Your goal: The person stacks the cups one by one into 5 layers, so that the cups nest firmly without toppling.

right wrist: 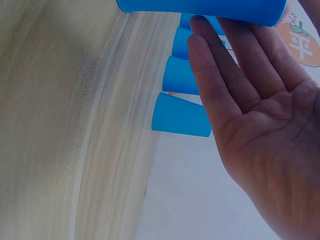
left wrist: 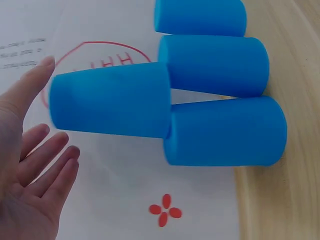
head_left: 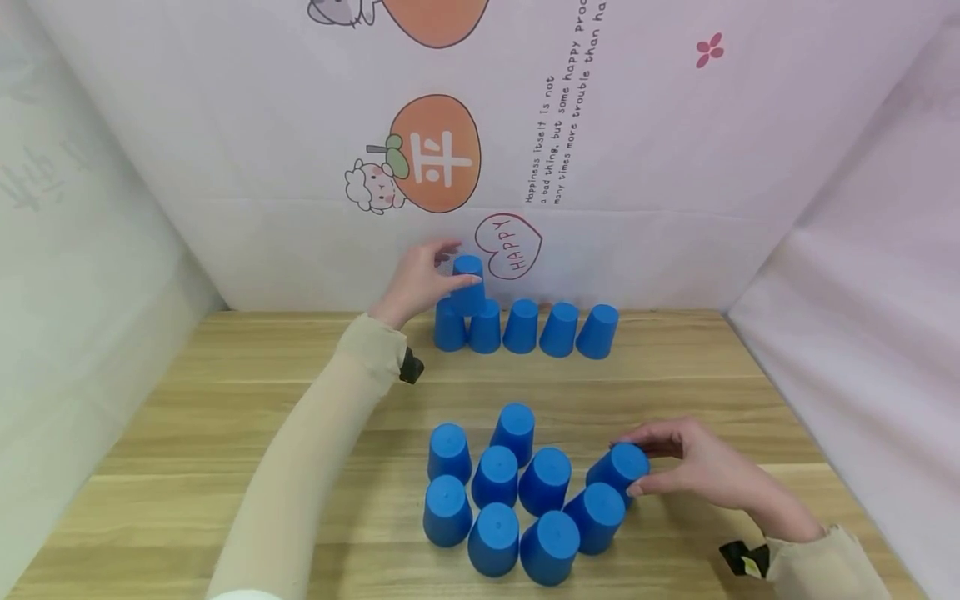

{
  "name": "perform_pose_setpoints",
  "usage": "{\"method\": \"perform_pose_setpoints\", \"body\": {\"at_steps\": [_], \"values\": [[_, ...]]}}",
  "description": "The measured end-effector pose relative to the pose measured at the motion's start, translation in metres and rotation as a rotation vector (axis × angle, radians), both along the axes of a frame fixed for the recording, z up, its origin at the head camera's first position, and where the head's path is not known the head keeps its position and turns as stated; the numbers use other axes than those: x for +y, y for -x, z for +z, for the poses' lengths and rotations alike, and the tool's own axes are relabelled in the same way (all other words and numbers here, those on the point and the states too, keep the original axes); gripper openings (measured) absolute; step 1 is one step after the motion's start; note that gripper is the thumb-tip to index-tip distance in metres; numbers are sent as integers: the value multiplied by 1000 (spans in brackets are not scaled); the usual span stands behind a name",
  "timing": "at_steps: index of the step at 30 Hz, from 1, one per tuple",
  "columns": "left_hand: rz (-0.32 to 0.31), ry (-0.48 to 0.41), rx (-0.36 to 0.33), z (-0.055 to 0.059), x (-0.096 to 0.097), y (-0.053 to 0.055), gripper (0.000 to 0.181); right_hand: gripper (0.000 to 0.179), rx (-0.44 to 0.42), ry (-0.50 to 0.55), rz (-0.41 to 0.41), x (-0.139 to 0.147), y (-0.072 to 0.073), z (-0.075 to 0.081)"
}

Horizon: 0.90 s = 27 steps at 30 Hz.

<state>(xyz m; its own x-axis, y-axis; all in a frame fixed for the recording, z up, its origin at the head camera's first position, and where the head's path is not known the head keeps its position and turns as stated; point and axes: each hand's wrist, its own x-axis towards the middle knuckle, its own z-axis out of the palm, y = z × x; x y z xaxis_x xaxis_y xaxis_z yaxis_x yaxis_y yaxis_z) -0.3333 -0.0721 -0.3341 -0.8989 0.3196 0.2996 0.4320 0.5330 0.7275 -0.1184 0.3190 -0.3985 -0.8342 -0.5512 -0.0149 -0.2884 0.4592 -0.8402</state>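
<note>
My left hand [head_left: 422, 279] is at a blue cup [head_left: 468, 287], upside down on top of two neighbouring cups at the left end of a back row. In the left wrist view, the left fingers are spread, with space between them and that upper cup [left wrist: 110, 100]. At the front right, my right hand [head_left: 701, 462] holds another upside-down blue cup [head_left: 617, 473] between thumb and fingers, at the edge of a loose cluster. The right wrist view shows the right fingers [right wrist: 215, 90] nearly straight against this cup [right wrist: 205, 6]; the thumb is mostly outside that view.
Several upside-down blue cups, such as the end one [head_left: 597, 332], form the back row by the printed white cloth [head_left: 637, 250]. Several more, among them a near one [head_left: 493, 539], stand close together at the front of the wooden table [head_left: 262, 375]. White cloth walls flank both sides.
</note>
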Motion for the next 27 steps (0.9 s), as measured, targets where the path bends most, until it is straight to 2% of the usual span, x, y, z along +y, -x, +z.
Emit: {"method": "perform_pose_setpoints", "body": {"at_steps": [6,10,12,16,20,23,27], "values": [[5,-64,61,8,-15,-19,72,42,0,7,10,0,-1,1],[8,-89,53,4,-28,-43,71,43,-3,0,-1,0,-1,0],[1,-116,12,-3,-34,-60,70,43,1,-1,2,0,-1,0],[-34,-153,-72,-28,-44,-99,67,42,0,-4,1,0,0,-1],[-110,-158,-136,-54,-50,-132,66,42,-1,-4,0,0,0,-1],[-182,-163,-181,-69,-52,-150,68,44,5,-4,3,0,-1,-1],[-259,-155,-216,-81,-53,-165,69,45,4,0,1,1,-1,-2]]}}
